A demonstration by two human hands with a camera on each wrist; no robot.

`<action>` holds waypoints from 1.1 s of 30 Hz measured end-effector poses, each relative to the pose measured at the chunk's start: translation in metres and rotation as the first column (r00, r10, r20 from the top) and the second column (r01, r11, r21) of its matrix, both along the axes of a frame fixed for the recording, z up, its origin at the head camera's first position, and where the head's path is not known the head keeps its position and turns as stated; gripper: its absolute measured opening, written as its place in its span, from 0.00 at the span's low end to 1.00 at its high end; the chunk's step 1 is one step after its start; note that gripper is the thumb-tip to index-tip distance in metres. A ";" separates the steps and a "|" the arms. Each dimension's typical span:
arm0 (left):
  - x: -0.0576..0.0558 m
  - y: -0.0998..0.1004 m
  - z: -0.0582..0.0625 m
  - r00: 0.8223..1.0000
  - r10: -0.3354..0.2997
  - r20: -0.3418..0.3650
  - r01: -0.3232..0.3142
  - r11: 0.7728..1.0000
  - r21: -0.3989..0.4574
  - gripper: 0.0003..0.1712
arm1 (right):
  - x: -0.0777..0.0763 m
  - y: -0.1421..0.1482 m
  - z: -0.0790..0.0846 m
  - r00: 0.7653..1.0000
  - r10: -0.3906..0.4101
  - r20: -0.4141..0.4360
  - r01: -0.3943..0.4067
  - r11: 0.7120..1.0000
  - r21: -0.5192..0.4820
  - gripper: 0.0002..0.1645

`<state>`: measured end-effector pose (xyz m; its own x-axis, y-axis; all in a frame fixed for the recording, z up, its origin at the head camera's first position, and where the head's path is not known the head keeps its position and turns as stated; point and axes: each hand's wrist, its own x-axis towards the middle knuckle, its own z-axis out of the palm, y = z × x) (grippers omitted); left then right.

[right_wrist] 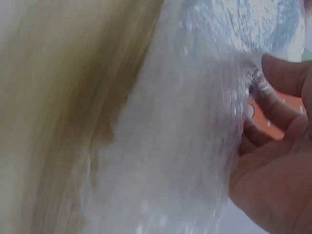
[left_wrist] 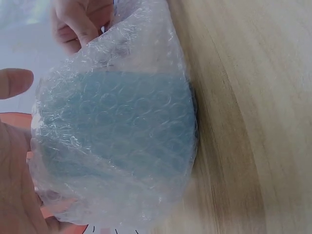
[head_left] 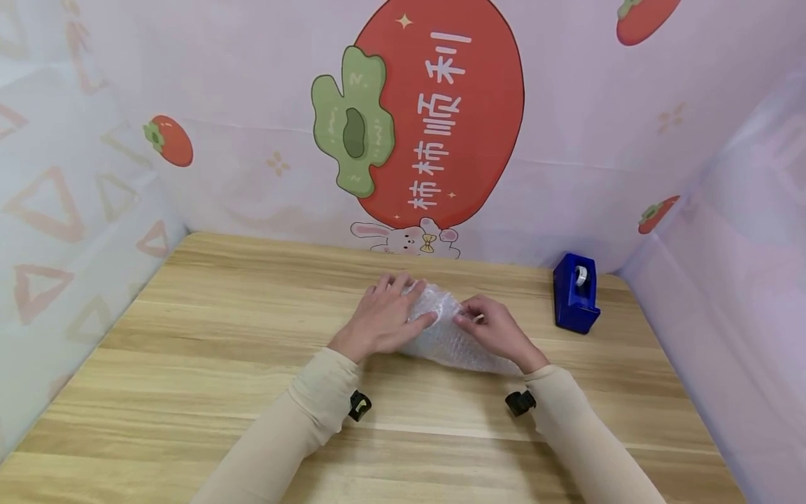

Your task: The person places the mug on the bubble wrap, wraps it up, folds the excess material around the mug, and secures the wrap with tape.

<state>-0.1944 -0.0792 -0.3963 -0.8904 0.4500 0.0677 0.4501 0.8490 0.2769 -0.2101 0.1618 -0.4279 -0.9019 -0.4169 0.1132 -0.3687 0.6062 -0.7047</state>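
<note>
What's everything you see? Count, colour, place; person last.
bubble wrap: 1 piece, clear, on table
wrapped thing: 1, light blue, inside bubble wrap
tape dispenser: 1, blue, far right of table
tape roll: 1, white, in tape dispenser
table: 1, light brown, under bubble wrap
backdrop: count unclear, pale pink, behind and beside table
fruit prints: several, red and green, on backdrop
writing: 1 line, white, on largest fruit print
rabbit print: 1, white, below largest fruit print
triangle prints: several, pale orange, backdrop's left
wrist pieces: 2, black, near sleeves
sleeves: 2, beige, lower head view
left hand: 1, touching bubble wrap
right hand: 1, pinching bubble wrap
</note>
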 end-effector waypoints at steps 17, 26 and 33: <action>-0.001 -0.003 0.004 1.000 0.005 0.022 -0.006 0.997 0.072 0.31 | 0.000 -0.019 -0.002 0.961 -0.193 0.197 0.199 0.980 -0.010 0.09; -0.004 -0.005 0.010 0.999 -0.016 0.046 0.014 0.999 0.043 0.30 | -0.001 -0.020 -0.004 0.980 -0.171 0.099 0.162 0.982 0.099 0.05; -0.006 -0.005 0.014 0.998 -0.037 0.050 0.035 0.999 0.024 0.30 | -0.001 -0.017 -0.008 0.974 -0.210 0.082 0.196 0.968 0.157 0.10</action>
